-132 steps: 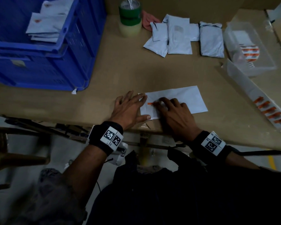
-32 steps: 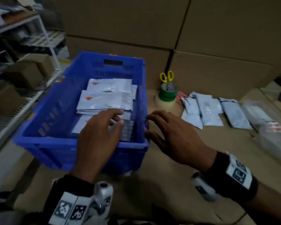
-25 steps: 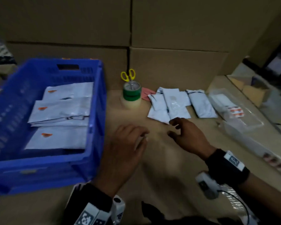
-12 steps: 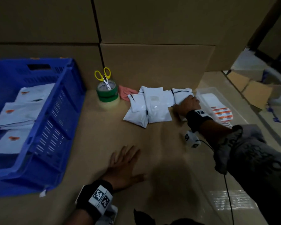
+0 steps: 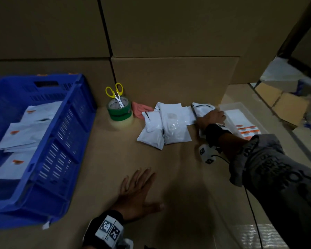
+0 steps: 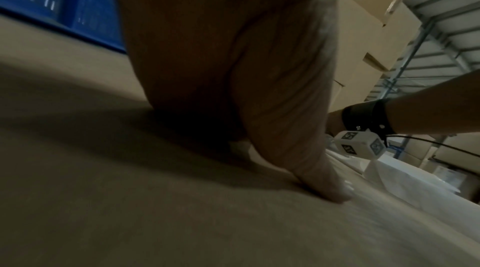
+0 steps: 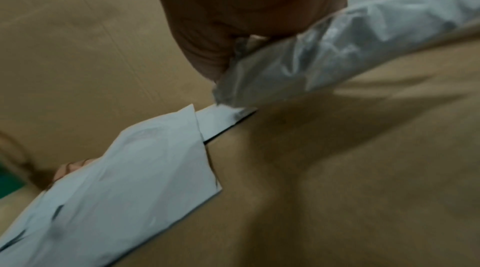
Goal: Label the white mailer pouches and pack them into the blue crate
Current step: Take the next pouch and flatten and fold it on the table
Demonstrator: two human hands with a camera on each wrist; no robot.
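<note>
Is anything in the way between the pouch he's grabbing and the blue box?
Mostly no. The right hand holds a pouch; the tape rolls stand toward the blue crate, but bare table lies nearer him.

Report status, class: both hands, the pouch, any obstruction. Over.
Left hand flat, open on the table. Right hand has its grip on a white pouch, not yet labelled. Blue crate left; nothing in the way.
</note>
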